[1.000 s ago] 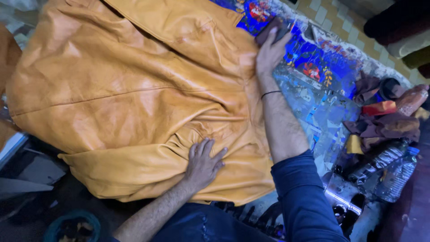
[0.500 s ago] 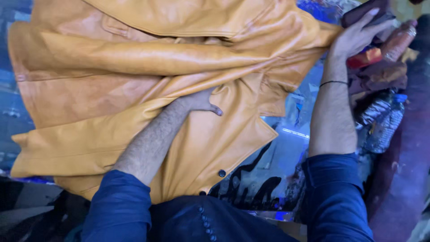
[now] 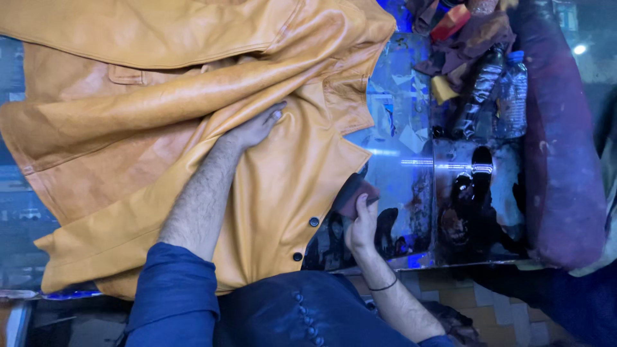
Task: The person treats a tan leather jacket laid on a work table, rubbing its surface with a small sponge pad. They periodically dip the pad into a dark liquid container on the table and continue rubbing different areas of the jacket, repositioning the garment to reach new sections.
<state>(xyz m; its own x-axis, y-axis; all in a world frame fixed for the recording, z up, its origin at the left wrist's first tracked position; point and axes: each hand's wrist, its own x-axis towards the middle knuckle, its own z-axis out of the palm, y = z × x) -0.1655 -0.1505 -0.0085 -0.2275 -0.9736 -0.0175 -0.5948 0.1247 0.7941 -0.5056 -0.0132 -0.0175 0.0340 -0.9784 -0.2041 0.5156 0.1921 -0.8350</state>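
Tan-orange leather jacket [image 3: 193,109] spread over a glossy worktable [image 3: 402,148], filling the left and centre of frame; its top and left edges are cut off, so full shape unclear. One sleeve lies folded across the body. Two dark snap buttons [image 3: 313,222] show along the front edge near the lower hem.

Left hand [image 3: 257,128] lies palm down on the jacket front, fingers stretched out and pressed together, partly tucked under the sleeve fold, so the fingertips are mostly hidden. Gripping nothing visible, just pressing flat.

Right hand [image 3: 361,225] is just off the jacket's front edge, over the table, fingers curled round a small dark maroon pad or rag [image 3: 357,193]. Exactly what that item is, hard to tell. Thin dark band on that wrist.

Table surface is reflective and stained dark, blue light glare makes it hard to read. At the top right: pile of dark leather scraps [image 3: 469,35], a dark bottle [image 3: 479,90] and a clear plastic water bottle [image 3: 512,93] side by side, both lying along the table. Far right, a dark reddish padded thing [image 3: 559,160], partly cut off, cannot identify. Blue sleeves and dark blue buttoned garment at the bottom edge.
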